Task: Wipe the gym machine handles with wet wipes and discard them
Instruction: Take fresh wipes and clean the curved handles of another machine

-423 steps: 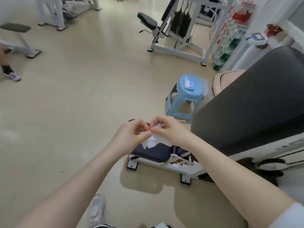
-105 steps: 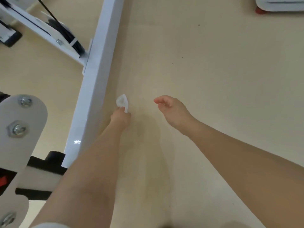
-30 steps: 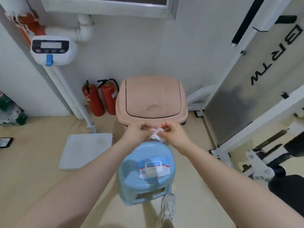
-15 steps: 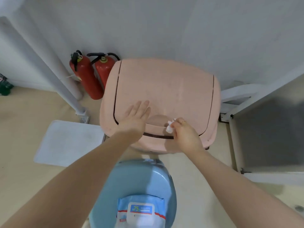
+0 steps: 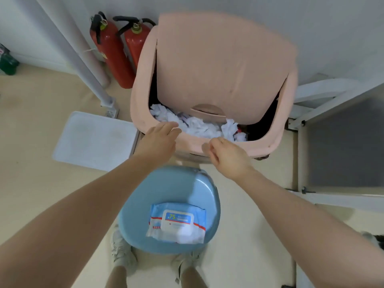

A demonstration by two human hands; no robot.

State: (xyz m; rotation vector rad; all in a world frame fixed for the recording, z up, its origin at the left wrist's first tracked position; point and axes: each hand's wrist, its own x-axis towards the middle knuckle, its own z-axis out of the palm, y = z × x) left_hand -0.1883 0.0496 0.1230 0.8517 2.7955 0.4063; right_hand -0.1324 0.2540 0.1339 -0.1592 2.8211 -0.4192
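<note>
Used wet wipes (image 5: pixel 199 127): crumpled white heap inside the pink bin (image 5: pixel 143 84), piled against its near wall, showing through the gap under the raised lid (image 5: pixel 224 63). Which of them is the latest cannot be told.

Lid: pink, tilted up and back, near edge lifted clear of the rim; slightly blurred.

Left hand (image 5: pixel 160 140): palm down at the bin's near-left rim, fingers extended and close together, fingertips at the rim edge; holds nothing.

Right hand (image 5: pixel 226 156): in front of the bin's near wall, right of centre; fingers loosely curled, thumb and forefinger slightly apart, nothing between them. A ring shows on one finger.

Wet wipe pack (image 5: pixel 178 222): blue and white, flap closed, lying flat on the right half of the blue stool (image 5: pixel 145 204) seat.

Stool: directly before the bin, above the person's shoes.

Fire extinguishers (image 5: pixel 116 50): two, red, upright against the wall, left of the bin.

White mat (image 5: pixel 93 140): flat on the floor, left of the bin.
</note>
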